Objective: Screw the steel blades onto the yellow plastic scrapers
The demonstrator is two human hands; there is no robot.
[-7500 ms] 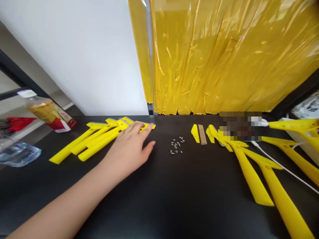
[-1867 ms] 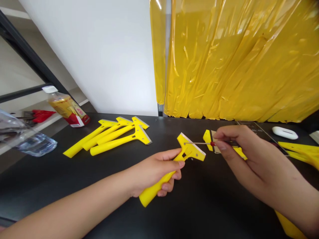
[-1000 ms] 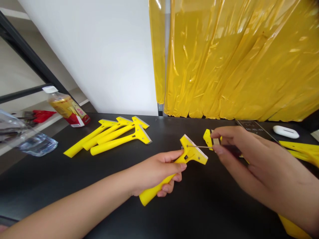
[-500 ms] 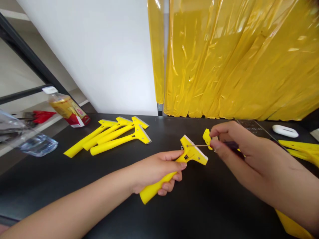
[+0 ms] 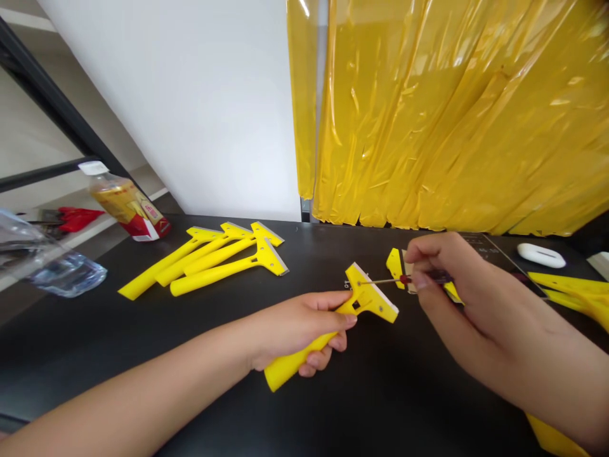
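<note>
My left hand (image 5: 314, 327) is wrapped round the handle of a yellow scraper (image 5: 368, 295), with its wide head and pale blade edge pointing up and right. In my right hand (image 5: 450, 285) is a screwdriver (image 5: 404, 279), pinched between thumb and fingers. Its thin shaft runs left, and the tip meets the upper screw on the scraper's head. A second screw shows near the head's lower end. Behind my right fingers, another yellow scraper head (image 5: 394, 263) lies partly hidden on the black table (image 5: 266, 412).
Several yellow scrapers (image 5: 223, 276) lie fanned out at the left. Beyond them a drink bottle (image 5: 130, 209) stands tilted in view, near a clear plastic container (image 5: 71, 273). At the right are a white case (image 5: 541, 255) and more yellow scraper parts (image 5: 571, 289). Yellow plastic sheeting (image 5: 428, 127) hangs behind.
The right hand has shifted slightly right and its fingers have changed position on the screwdriver, showing a red part of it. The tip stays on the same screw; the left hand barely moves.
</note>
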